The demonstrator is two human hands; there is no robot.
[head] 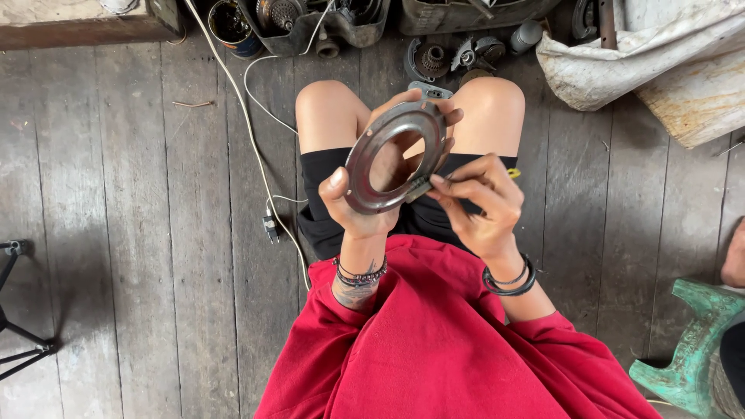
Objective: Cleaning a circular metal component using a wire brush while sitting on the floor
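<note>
My left hand (358, 203) holds a flat grey metal ring (365, 163) with a wide round hole, tilted up over my lap, thumb on its lower left rim and fingers behind it. My right hand (481, 203) pinches a small dark tool (419, 188) against the ring's lower right edge; a bit of yellow handle (513, 173) shows behind the hand. I sit with bare knees (326, 109) apart, in black shorts and a red top.
Worn wooden floorboards (140, 194) lie all round. A white cable with a plug (270, 226) runs down the left. Metal parts, gears (431, 56) and tins line the top edge. A white sack (621, 62) is top right, a green stool (691, 341) bottom right, a tripod leg (15, 341) far left.
</note>
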